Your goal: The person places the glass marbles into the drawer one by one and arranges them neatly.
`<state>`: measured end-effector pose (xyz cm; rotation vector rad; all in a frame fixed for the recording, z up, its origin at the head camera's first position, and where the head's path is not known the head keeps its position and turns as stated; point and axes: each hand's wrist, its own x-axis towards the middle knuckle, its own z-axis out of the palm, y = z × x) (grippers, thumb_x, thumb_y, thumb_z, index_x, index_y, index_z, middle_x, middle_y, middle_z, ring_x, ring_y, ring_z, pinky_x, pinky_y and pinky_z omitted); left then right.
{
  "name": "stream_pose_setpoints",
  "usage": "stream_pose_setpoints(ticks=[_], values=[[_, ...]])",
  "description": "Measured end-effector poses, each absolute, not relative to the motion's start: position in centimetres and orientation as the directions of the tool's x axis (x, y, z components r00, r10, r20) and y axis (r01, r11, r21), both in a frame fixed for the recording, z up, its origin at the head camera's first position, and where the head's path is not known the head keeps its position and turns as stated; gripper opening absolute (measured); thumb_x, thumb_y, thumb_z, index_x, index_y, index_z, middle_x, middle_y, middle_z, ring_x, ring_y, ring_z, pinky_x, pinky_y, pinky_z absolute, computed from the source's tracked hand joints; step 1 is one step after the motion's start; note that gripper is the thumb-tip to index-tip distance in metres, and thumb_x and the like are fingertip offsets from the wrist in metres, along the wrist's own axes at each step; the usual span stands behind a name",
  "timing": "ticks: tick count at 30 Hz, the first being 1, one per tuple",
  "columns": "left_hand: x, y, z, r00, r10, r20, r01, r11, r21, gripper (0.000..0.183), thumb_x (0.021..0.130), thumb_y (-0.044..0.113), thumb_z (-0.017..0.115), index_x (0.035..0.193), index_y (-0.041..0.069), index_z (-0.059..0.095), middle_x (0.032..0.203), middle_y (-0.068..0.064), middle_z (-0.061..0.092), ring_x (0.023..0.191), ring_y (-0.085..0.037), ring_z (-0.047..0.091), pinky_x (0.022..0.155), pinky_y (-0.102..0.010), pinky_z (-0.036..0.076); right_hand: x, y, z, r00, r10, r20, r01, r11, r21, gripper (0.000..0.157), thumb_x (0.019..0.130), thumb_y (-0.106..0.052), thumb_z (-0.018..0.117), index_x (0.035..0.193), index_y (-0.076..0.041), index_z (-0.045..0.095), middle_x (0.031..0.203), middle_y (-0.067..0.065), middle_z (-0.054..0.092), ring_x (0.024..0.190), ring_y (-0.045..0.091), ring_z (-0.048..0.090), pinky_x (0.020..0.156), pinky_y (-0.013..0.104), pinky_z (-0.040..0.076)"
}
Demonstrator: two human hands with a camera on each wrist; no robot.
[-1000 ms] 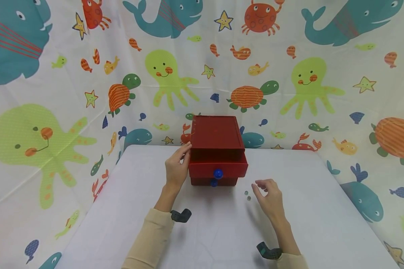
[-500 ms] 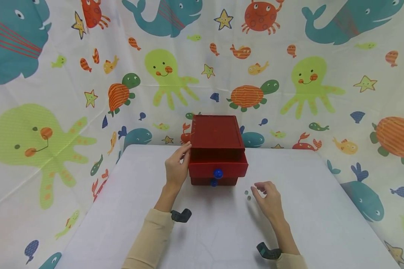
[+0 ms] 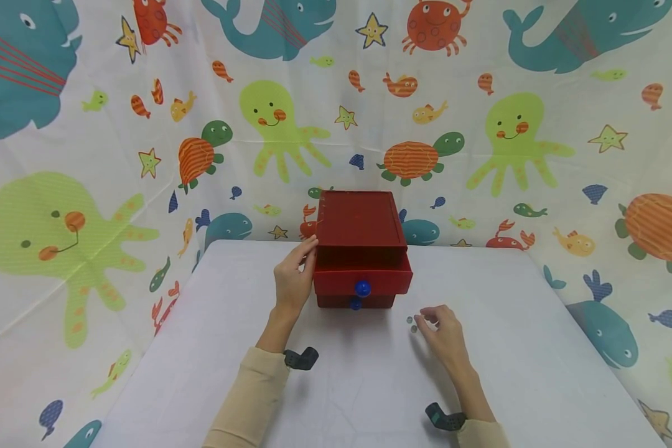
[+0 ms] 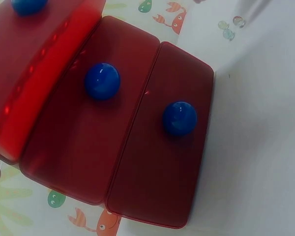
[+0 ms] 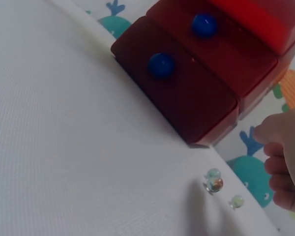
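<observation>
A red chest of drawers [image 3: 361, 218] stands at the table's back, its top drawer [image 3: 336, 284] pulled out. Blue round knobs [image 4: 102, 81] mark the drawer fronts. My left hand [image 3: 293, 280] touches the chest's left side with its fingers stretched along it. In the right wrist view, several small clear glass marbles lie on the table, among them one with an orange core [image 5: 215, 185] and a greenish one [image 5: 237, 201]. My right hand [image 3: 443, 333] hovers beside them with bent fingers; I see nothing held. Part of that hand is cut off in the right wrist view.
A white cloth covers the table [image 3: 358, 398]. Behind it hangs a curtain [image 3: 313, 112] printed with sea animals, which also closes off the sides. The chest stands close to the back edge.
My right hand has moved slightly left and down, and its fingertips are now nearer the marbles. The left hand and the chest have stayed in place.
</observation>
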<state>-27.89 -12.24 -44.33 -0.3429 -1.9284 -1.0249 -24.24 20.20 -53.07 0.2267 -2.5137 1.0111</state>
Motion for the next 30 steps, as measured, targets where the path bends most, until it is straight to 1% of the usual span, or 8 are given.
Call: stream_pose_setpoints(ticks=[6, 13, 18, 25, 30], values=[[-27.9, -12.3, -44.4, -0.564, -0.156, 0.811, 0.586, 0.616, 0.526, 0.028, 0.099, 0.015, 0.062, 0.125, 0.007, 0.07, 0.127, -0.008, 0.072, 0.116, -0.021, 0.07, 0.086, -0.032, 0.062, -24.4, 20.3, -53.5, -0.918, -0.004, 0.396, -0.276, 0.723, -0.633, 0.018, 0.087, -0.014, 0.077, 0.101, -0.003, 0.072, 0.093, 0.011, 0.068, 0.087, 0.024, 0.063, 0.077, 0.038, 0.057], [-28.0, -12.3, -44.4, -0.567, -0.158, 0.809, 0.586, 0.613, 0.53, 0.028, 0.1, 0.015, 0.062, 0.125, 0.008, 0.07, 0.126, -0.008, 0.072, 0.115, -0.021, 0.07, 0.086, -0.032, 0.062, -24.3, 20.3, -53.9, -0.953, -0.01, 0.301, -0.215, 0.723, -0.657, 0.023, 0.09, -0.02, 0.074, 0.107, -0.006, 0.071, 0.101, 0.009, 0.067, 0.094, 0.023, 0.063, 0.083, 0.037, 0.058], [-27.9, -12.3, -44.4, -0.566, -0.16, 0.809, 0.585, 0.613, 0.531, 0.028, 0.099, 0.014, 0.063, 0.125, 0.007, 0.07, 0.126, -0.008, 0.072, 0.115, -0.021, 0.07, 0.086, -0.033, 0.062, -24.5, 20.3, -54.2, -0.965, -0.015, 0.26, -0.189, 0.73, -0.657, 0.024, 0.091, -0.022, 0.074, 0.109, -0.006, 0.07, 0.102, 0.01, 0.066, 0.096, 0.024, 0.063, 0.085, 0.039, 0.058], [-28.0, -12.3, -44.5, -0.565, -0.164, 0.809, 0.587, 0.609, 0.533, 0.029, 0.099, 0.014, 0.063, 0.126, 0.008, 0.07, 0.127, -0.007, 0.071, 0.116, -0.021, 0.07, 0.086, -0.033, 0.062, -24.5, 20.2, -54.4, -0.969, -0.027, 0.247, -0.19, 0.723, -0.664, 0.024, 0.089, -0.02, 0.074, 0.107, -0.005, 0.07, 0.102, 0.011, 0.066, 0.096, 0.026, 0.062, 0.088, 0.043, 0.058], [-28.1, -12.3, -44.6, -0.553, -0.164, 0.817, 0.592, 0.612, 0.524, 0.028, 0.098, 0.013, 0.064, 0.125, 0.008, 0.07, 0.126, -0.007, 0.072, 0.115, -0.021, 0.071, 0.086, -0.033, 0.062, -24.5, 20.2, -54.6, -0.967, -0.037, 0.251, -0.197, 0.734, -0.651, 0.022, 0.089, -0.019, 0.074, 0.107, -0.005, 0.07, 0.101, 0.009, 0.065, 0.094, 0.023, 0.062, 0.086, 0.041, 0.058]])
